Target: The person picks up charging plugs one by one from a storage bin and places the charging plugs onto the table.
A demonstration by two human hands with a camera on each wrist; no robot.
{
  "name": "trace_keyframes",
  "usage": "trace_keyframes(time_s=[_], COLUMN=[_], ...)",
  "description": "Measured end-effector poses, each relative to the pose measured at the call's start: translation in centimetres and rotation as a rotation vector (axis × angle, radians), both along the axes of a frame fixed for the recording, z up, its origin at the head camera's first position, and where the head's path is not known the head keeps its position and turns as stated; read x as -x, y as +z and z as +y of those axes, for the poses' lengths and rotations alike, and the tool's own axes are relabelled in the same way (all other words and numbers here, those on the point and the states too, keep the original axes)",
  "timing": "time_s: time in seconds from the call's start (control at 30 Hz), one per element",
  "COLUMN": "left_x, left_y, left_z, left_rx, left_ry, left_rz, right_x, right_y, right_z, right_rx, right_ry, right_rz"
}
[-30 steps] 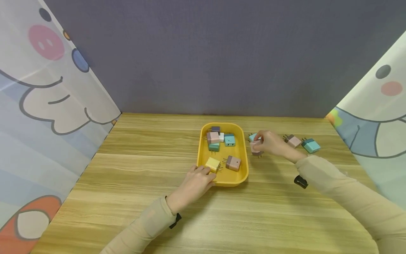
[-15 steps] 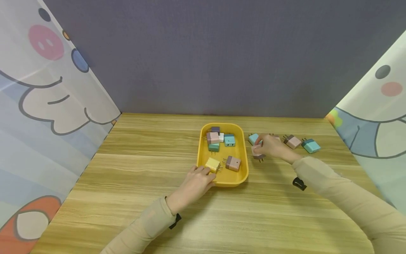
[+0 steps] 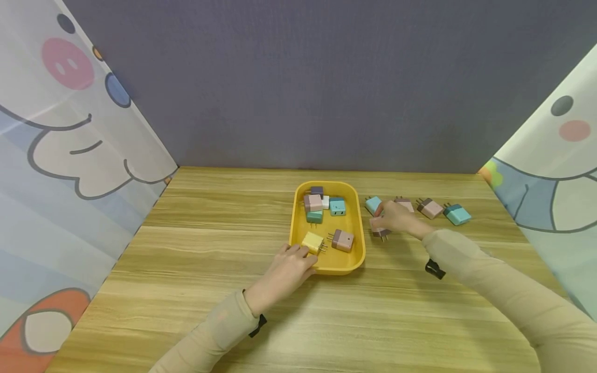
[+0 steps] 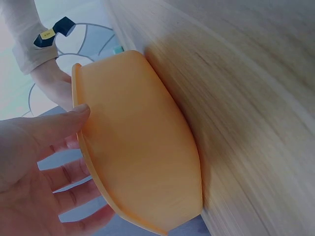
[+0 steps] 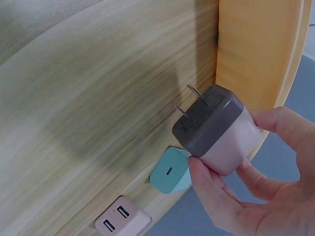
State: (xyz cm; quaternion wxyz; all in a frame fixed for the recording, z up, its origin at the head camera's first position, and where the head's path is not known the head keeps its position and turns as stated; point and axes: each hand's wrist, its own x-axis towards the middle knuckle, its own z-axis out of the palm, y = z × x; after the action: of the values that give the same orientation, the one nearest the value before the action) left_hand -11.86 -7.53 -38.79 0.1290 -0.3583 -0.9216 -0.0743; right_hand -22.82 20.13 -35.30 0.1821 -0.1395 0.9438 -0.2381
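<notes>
My left hand grips the near left rim of a yellow plastic tray. In the left wrist view the thumb lies over the outer wall and the fingers reach behind the rim. Just right of the tray, my right hand pinches a pink and grey charger plug between thumb and fingers. The plug's two metal prongs point away from the palm. Inside the tray lie a yellow plug, a pink plug, a blue plug and several others, some stacked at the far end.
Right of the tray, loose plugs form a row on the wooden table: a light blue one, two pink ones and a teal one. A dark grey panel stands behind, and cartoon-printed sheets flank both sides.
The right hand has shifted slightly toward me with the pink and grey plug, which has turned a little. Another pink plug behind it has come into view. My left hand stays on the rim.
</notes>
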Motion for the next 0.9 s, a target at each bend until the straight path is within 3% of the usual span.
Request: trace_keyframes(time_s=[0.9], left_x=[0.0], left_y=[-0.1], left_z=[0.0], left_rx=[-0.001], left_ry=[-0.006], left_rz=[0.025], right_x=[0.9], right_y=[-2.1], right_z=[-0.4], right_rx=[-0.05], right_ry=[0.015], right_rz=[0.025])
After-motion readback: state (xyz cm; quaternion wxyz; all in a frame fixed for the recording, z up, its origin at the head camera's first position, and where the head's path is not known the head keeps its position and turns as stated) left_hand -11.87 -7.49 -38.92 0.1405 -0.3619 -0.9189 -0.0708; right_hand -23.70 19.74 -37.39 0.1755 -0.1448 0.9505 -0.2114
